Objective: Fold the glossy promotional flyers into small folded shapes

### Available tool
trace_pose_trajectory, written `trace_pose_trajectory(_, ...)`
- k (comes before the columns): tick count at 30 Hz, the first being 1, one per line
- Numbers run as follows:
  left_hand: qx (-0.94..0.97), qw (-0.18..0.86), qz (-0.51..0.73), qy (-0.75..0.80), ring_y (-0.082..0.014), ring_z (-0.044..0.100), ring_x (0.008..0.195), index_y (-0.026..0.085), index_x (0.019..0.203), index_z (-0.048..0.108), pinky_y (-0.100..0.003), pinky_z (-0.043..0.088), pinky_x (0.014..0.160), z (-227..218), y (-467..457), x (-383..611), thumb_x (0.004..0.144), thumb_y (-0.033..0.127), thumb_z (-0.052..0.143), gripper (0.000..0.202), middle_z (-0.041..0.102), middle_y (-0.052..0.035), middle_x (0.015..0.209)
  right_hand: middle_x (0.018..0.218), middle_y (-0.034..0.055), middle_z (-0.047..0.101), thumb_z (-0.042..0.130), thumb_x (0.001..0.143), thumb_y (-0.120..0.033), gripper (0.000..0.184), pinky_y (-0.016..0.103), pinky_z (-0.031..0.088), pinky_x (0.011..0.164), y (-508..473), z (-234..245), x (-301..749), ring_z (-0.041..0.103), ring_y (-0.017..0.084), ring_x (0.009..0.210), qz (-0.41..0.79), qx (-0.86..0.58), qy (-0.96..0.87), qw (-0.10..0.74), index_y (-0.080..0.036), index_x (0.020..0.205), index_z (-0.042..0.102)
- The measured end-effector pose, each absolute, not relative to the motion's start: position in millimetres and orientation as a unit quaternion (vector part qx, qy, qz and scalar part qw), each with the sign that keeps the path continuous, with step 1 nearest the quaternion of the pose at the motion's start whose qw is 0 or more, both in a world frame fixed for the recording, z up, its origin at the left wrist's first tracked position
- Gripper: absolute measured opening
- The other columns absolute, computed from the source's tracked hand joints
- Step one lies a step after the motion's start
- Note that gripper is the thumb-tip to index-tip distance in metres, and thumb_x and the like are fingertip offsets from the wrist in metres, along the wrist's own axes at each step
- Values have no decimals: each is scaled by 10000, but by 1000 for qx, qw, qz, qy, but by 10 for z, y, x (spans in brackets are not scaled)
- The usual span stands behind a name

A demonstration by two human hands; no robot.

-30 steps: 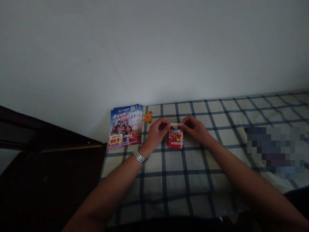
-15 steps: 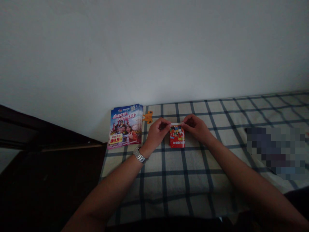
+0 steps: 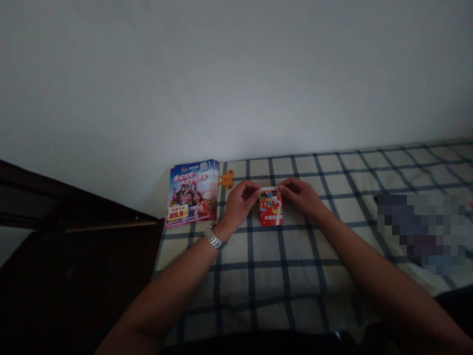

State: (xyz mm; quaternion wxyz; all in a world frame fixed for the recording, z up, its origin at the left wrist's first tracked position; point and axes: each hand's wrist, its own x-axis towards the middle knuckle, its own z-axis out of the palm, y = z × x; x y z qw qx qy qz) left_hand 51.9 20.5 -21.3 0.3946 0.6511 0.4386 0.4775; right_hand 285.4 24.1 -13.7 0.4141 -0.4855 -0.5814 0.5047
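Note:
A small red printed leaflet (image 3: 272, 212) with a white strip along its far edge lies on the checked cloth, its lettering upside down to me. The sheet looks folded and bulges slightly. My left hand (image 3: 242, 199), with a metal watch (image 3: 215, 237) on the wrist, pinches its far left corner between thumb and forefinger. At the far right corner, the fingers of my right hand (image 3: 300, 195) are pinched in the same way. To the left of my left hand lies a stack of colourful flyers (image 3: 192, 195), slightly fanned out, with "89.9" printed on the top one.
A blue-and-cream checked cloth (image 3: 236, 276) covers the surface, with an orange bear print (image 3: 226, 179) near the flyers. Behind it rises a plain wall (image 3: 236, 79). A blurred-out item (image 3: 421, 236) lies at the right. Dark furniture (image 3: 74, 197) stands at the left.
My right hand has shifted very slightly down. The leaflet's near part has curved, and its lower edge looks rounder. My left hand and the flyers have stayed in place.

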Motion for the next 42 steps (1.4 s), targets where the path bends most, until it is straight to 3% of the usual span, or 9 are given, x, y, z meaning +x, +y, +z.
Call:
trace_pose_trajectory(33,645,397,489,432,-179,711,885,199,963,678,-318,588,828,-203,216,531,946,371,710,175,724,-42,949,781,21,702,700,885,-604,373,349,547,700,232,-162,2845,657,204,740,473,-482,-607,420,-235,867,652)
trace_pose_trajectory(42,643,399,490,434,-175,703,898,198,990,678,-313,585,842,-186,206,533,948,371,705,179,721,-46,976,893,10,687,765,874,-509,319,345,566,755,226,-162,2854,674,193,815,509,-430,-598,446,-264,1007,610)
